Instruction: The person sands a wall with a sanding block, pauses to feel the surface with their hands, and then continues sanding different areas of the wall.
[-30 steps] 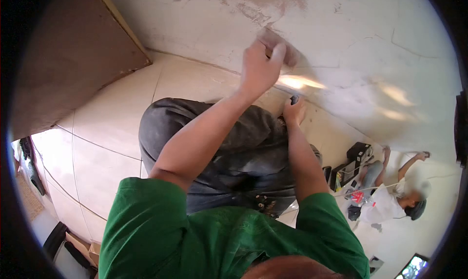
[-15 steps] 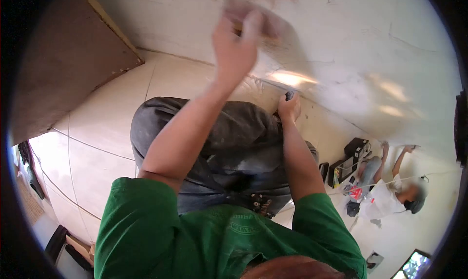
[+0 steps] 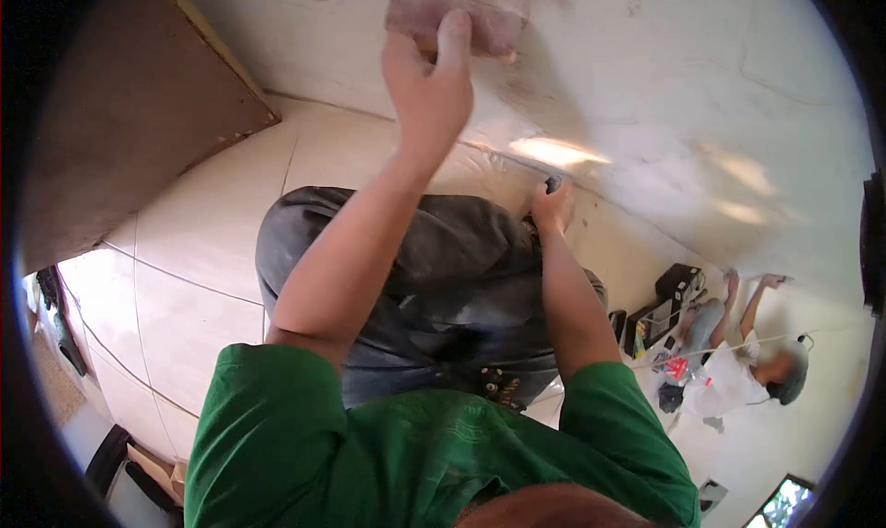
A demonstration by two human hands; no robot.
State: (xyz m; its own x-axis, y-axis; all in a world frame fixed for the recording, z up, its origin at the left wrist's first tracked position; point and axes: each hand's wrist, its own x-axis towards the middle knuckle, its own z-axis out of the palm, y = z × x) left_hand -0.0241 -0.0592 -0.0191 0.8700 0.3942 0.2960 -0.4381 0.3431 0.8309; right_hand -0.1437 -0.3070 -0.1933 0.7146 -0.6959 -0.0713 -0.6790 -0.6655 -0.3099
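My left hand [image 3: 432, 90] is closed on a flat, reddish-brown sanding block [image 3: 494, 31]. The block lies against the pale, smudged wall [image 3: 646, 76], thumb on its near face and fingers partly hidden behind it. Down by my folded legs [image 3: 443, 251], my right hand [image 3: 552, 209] is curled round a small dark thing [image 3: 553, 185], whose kind I cannot make out. That hand is beside my foot, close to the foot of the wall.
A brown panel [image 3: 120, 113] stands at the left. Light tiles [image 3: 198, 260] cover the floor, with a cable across them. At the right a person in a white shirt [image 3: 729, 380] reaches to the wall, near a black box [image 3: 678, 279] and a plastic bottle [image 3: 692, 371].
My left hand has shifted a little left along the wall with the sanding block, which shows more sharply now. My right hand has hardly moved.
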